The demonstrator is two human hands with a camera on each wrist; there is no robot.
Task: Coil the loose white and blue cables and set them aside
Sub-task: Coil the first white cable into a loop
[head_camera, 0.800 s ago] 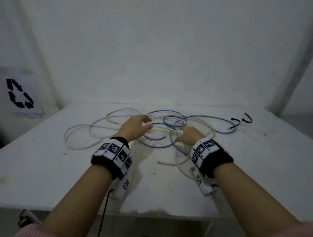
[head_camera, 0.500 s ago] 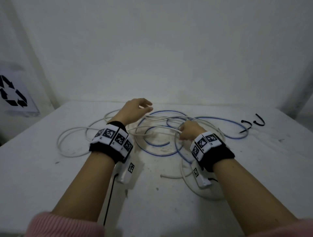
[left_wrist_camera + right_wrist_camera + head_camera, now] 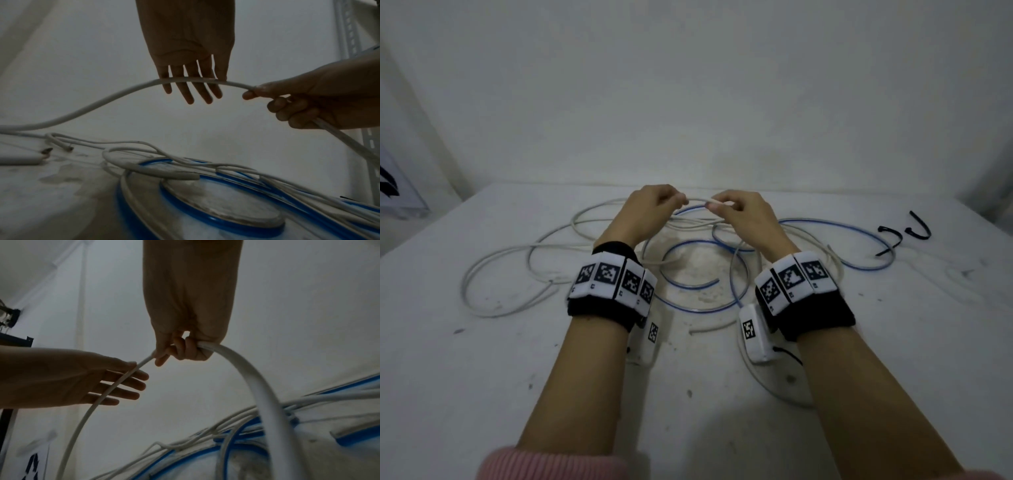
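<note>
Overhead, white cable arched between hands.

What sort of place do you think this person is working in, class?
Probably a storage or utility room rather than a home: a bare, stained white table against plain walls, a slotted metal shelving upright, and a recycling sign at the left edge.

White table, surface scuffed and stained, set against pale wall; white cables sprawl in loose loops across left and middle, some strands crossing each other; blue cables curl in open rings at centre and sweep right, tangled among white ones; short white offcut lies near front of tangle; two black hooked pieces rest far right, apart from tangle, close to blue loop's end.
</note>
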